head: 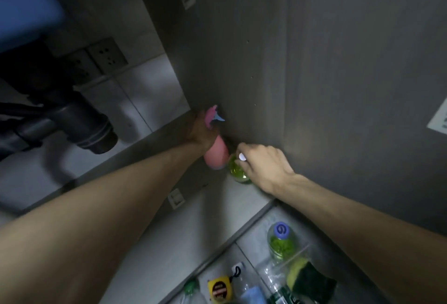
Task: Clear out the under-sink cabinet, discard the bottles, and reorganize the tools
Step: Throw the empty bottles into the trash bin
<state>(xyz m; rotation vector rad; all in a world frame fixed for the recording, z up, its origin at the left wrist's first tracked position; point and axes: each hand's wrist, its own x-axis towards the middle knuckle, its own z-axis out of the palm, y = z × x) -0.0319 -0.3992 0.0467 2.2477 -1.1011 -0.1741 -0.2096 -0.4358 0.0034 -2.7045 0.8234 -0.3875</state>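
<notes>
Both forearms fill the near part of the view, reaching into the cabinet toward the far right corner. Left hand (197,134) is wrapped around the neck of a pink spray bottle (216,152), right under its pink and blue trigger head, so that hand is clamped on it. The bottle is tilted and sits close to the dark side panel (314,74) of the cabinet. Right hand (263,165) is just beside it, fingers curled down over the top of a small green bottle (238,170) with a white cap, which stands on the cabinet floor (208,209) touching or nearly touching the pink one; looks like a pinch grip on the cap, though the fingers hide most of it.

Down at the near right, out on the tiled floor in front of the cabinet, there's a pile of stuff: another green bottle with a blue cap (281,240), a yellow and green sponge (309,279), a clear plastic bottle (246,286) with a blue label, a yellow tape measure (219,290), and one more bottle with a green cap (191,289) cut off by the bottom edge.

Over on the left, the dark drain pipe (79,127) hangs in the cabinet, with wall sockets (106,55) on the tiled back wall behind it, and something blue (26,3) blurs the far left corner.
</notes>
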